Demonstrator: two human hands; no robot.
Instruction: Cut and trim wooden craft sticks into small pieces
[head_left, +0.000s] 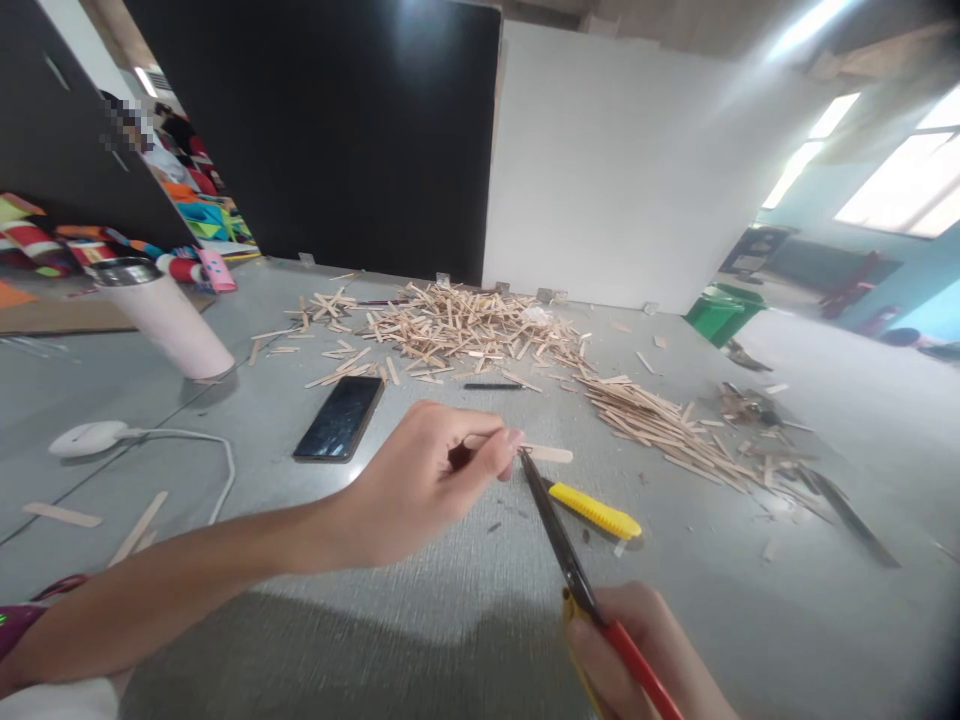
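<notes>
My left hand point(427, 480) reaches in from the left, thumb and fingers pinched together on a flat wooden craft stick point(551, 454), whose rounded end sticks out to the right. From the lower right comes my right hand point(637, 650), wrapped around the red and yellow handles of a pair of scissors point(551, 520) with long dark blades. Their tips meet the craft stick just beside my left fingertips; whether they bite into it I cannot tell. A yellow utility knife point(596, 510) lies on the table right of the blades.
Behind my hands is a heap of craft sticks point(465, 330), with another pile point(667, 430) to its right. A phone point(340, 420), a thin black rod point(493, 386), a pink tumbler point(169, 320) and a white mouse point(88, 438) with its cable lie or stand about. Black and white panels stand behind.
</notes>
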